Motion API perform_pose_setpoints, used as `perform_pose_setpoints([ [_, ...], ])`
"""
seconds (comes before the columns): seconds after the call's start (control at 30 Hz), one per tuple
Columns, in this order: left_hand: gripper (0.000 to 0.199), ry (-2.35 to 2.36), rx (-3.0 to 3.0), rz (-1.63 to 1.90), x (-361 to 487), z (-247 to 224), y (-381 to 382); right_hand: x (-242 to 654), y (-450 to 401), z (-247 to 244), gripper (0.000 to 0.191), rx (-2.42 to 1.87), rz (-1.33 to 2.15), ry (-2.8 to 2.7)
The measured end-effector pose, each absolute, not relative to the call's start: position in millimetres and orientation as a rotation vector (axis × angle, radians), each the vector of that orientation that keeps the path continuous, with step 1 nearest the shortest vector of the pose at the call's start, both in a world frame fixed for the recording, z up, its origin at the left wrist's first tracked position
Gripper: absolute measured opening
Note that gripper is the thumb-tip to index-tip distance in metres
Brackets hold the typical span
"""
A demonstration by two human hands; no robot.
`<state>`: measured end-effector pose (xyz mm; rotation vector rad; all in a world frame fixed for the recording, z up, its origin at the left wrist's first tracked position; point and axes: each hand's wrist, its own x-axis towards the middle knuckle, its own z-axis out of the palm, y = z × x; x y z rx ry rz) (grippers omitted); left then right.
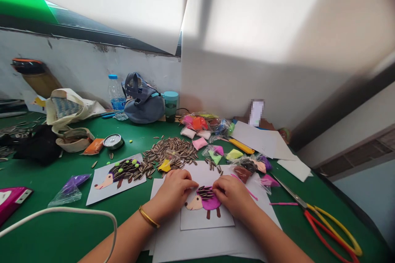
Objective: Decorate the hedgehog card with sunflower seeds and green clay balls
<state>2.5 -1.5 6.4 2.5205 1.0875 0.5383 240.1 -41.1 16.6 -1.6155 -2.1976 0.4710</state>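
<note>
A hedgehog picture [212,204] in purple clay, with a peach face and brown legs, lies on a small white card [194,222]. Striped sunflower seeds [206,193] cover part of its back. My right hand [233,193] has its fingers pinched at the upper right of the back; whatever is between the fingertips is hidden. At the card's upper left, my left hand [175,188], above a gold bangle on the wrist, has curled fingers with the tips together. I cannot make out anything in them. Larger white sheets [168,238] lie underneath the card.
A seed pile [173,150] lies behind the hands, beside a second hedgehog card [119,174]. Clay packets [200,143] and a yellow cutter [240,145] are further right. Scissors [308,209] lie right; a white cable [77,210] crosses the left. Bottle [117,100], bag [143,104] and cup [170,107] stand behind.
</note>
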Motion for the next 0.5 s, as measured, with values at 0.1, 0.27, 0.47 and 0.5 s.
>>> perform_pose_setpoints([
  [0.1,0.028,1.089,2.525,0.545,3,7,-2,239,-41,16,0.015,-1.618,0.455,-2.207],
  [0.27,0.026,1.093,2.526,0.538,3,7,-1,239,-41,16,0.015,-1.616,0.465,-2.197],
  [0.47,0.027,1.089,2.517,0.536,3,8,-1,260,-36,22,0.017,-1.576,0.598,-2.109],
  [0.5,0.027,1.090,2.514,0.533,3,8,-1,266,-34,23,0.017,-1.600,0.561,-2.067],
])
